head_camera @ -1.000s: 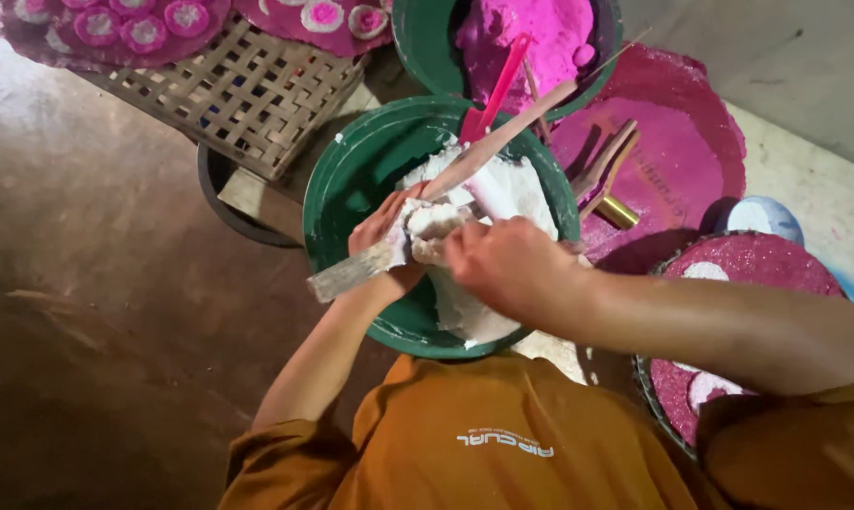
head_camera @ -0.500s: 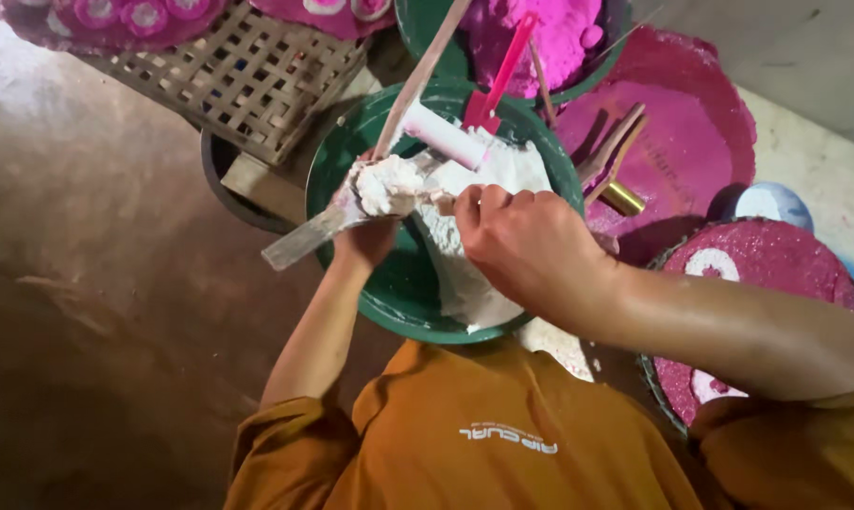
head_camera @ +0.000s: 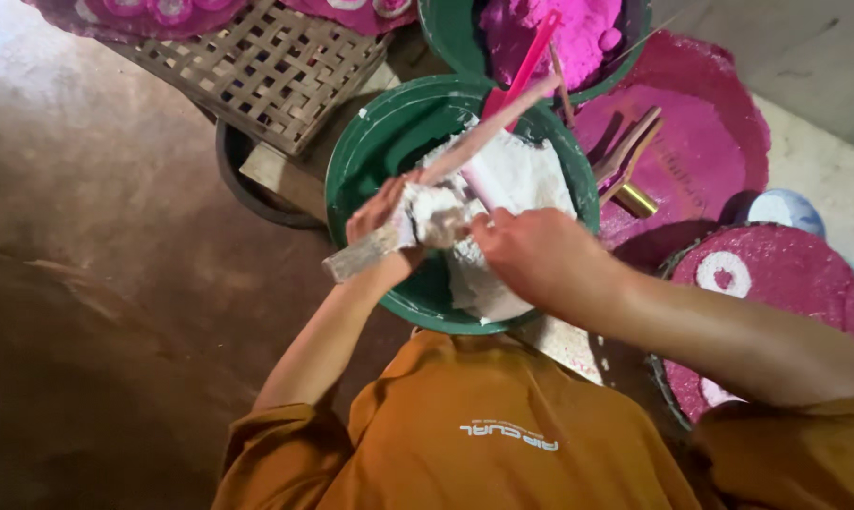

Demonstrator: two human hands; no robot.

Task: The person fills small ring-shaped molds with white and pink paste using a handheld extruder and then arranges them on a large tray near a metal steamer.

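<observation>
While two bare hands meet over the nearer green basin (head_camera: 370, 151), the count runs so: two round green basins, one woven mat (head_camera: 266, 61), two flat wooden sticks (head_camera: 625, 156) lying on a pink disc (head_camera: 710, 142), and one long flat wooden slat (head_camera: 427, 203). That nearer basin holds a heap of white, chalky paste (head_camera: 516, 179), lumpy and torn at its edges. A second green basin (head_camera: 446, 28) behind it holds bright pink paste (head_camera: 559, 33) with a pink stick (head_camera: 531, 57) standing in it. Left hand (head_camera: 380, 222) has its grip clenched around the slat, which slants across the nearer basin, its low end crusted white. Right hand (head_camera: 531, 255) has its grip pinched on a lump of white paste (head_camera: 436, 217) pressed against the slat, just above the basin's near rim. Round pink discs lie to the right, rough and grainy; one (head_camera: 776, 283) carries a white ring. The mat is latticed cane, square-holed. Below sits an orange shirt (head_camera: 465, 425).
</observation>
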